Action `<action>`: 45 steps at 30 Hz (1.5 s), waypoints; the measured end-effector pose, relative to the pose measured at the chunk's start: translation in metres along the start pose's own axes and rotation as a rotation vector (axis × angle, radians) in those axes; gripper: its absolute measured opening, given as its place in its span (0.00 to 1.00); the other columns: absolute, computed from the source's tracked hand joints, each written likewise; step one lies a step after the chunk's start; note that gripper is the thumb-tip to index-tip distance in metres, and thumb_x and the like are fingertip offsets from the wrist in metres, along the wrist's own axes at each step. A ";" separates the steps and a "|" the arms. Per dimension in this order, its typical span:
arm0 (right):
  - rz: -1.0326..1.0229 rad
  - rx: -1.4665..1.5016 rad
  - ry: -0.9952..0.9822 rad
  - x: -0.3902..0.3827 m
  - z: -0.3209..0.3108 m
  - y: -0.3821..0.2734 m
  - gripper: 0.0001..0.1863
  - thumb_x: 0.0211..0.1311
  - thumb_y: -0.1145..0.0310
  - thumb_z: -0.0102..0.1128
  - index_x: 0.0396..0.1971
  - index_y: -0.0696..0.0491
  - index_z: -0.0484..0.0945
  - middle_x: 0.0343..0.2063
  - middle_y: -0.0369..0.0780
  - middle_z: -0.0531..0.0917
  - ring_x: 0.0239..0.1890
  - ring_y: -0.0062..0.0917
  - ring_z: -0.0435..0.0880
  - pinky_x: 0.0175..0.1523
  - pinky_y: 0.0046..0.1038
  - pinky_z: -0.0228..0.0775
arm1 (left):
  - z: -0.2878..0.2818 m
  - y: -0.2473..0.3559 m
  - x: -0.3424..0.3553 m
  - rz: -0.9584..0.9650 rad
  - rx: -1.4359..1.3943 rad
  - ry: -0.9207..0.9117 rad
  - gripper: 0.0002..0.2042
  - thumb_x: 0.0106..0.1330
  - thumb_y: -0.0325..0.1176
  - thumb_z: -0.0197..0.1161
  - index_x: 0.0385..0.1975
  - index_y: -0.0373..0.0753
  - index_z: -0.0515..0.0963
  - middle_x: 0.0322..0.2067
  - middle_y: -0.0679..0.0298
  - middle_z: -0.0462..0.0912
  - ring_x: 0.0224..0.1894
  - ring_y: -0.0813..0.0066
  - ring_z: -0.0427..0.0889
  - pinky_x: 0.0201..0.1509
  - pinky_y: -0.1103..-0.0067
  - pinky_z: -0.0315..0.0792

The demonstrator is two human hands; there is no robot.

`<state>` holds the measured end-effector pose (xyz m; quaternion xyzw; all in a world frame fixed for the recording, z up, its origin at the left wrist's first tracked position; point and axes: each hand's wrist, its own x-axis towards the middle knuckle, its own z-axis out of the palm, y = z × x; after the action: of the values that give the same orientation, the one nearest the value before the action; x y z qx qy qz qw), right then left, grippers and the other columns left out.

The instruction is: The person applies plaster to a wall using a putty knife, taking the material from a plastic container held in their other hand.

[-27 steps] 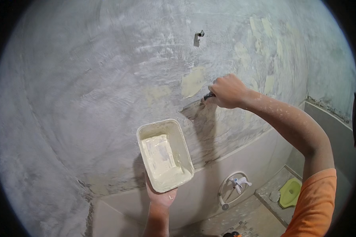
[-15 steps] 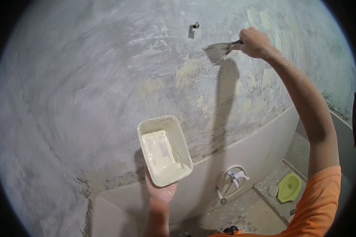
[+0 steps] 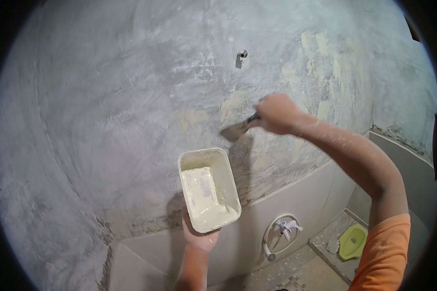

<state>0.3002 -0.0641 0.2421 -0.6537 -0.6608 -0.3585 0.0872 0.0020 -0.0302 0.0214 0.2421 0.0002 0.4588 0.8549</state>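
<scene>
My left hand [image 3: 200, 234] holds up a rectangular plastic tub [image 3: 222, 179] from underneath, its fingers mostly hidden behind it; pale cream paste lines the tub's bottom. My right hand [image 3: 274, 116] grips the dark handle of a wide putty knife [image 3: 234, 130], its blade against or very near the grey plastered wall [image 3: 121, 87], just above and right of the tub; I cannot tell if they touch. The wall has cream patches, mostly in its right half. The hand and blade are slightly blurred.
A capped pipe stub [image 3: 243, 54] sticks out of the wall. Below are tiled lower walls [image 3: 315, 189], a white tap [image 3: 285, 228] with a looped hose, and a green squat toilet [image 3: 352, 242] on a step beside a pale lump [image 3: 332, 246]. A corner with another wall [image 3: 398, 87] is at right.
My right hand with the knife first swept up toward the pipe stub, then came back down to just above the tub. The tub in my left hand has shifted slightly right.
</scene>
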 end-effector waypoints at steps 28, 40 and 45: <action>0.258 0.168 0.193 0.000 -0.014 -0.017 0.27 0.65 0.42 0.64 0.26 0.55 0.84 0.21 0.43 0.84 0.25 0.36 0.85 0.32 0.40 0.75 | -0.001 0.011 -0.004 0.126 0.096 -0.019 0.24 0.78 0.53 0.46 0.65 0.47 0.72 0.60 0.64 0.78 0.60 0.60 0.79 0.63 0.59 0.76; 0.640 0.137 0.124 0.000 -0.011 0.125 0.32 0.67 0.36 0.59 0.21 0.53 0.81 0.14 0.34 0.76 0.15 0.21 0.70 0.20 0.32 0.62 | 0.001 0.010 -0.003 0.199 0.048 0.056 0.23 0.77 0.49 0.48 0.63 0.42 0.73 0.59 0.58 0.80 0.59 0.55 0.81 0.61 0.57 0.78; 0.482 -0.014 0.327 -0.018 -0.012 0.083 0.34 0.65 0.34 0.58 0.19 0.53 0.81 0.11 0.37 0.76 0.15 0.25 0.76 0.20 0.33 0.64 | 0.006 0.012 -0.008 0.231 0.051 0.123 0.23 0.78 0.50 0.48 0.64 0.44 0.71 0.59 0.59 0.78 0.58 0.57 0.81 0.58 0.56 0.79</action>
<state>0.3755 -0.0950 0.2705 -0.7260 -0.4609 -0.4327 0.2707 -0.0111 -0.0334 0.0302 0.2339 0.0364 0.5678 0.7884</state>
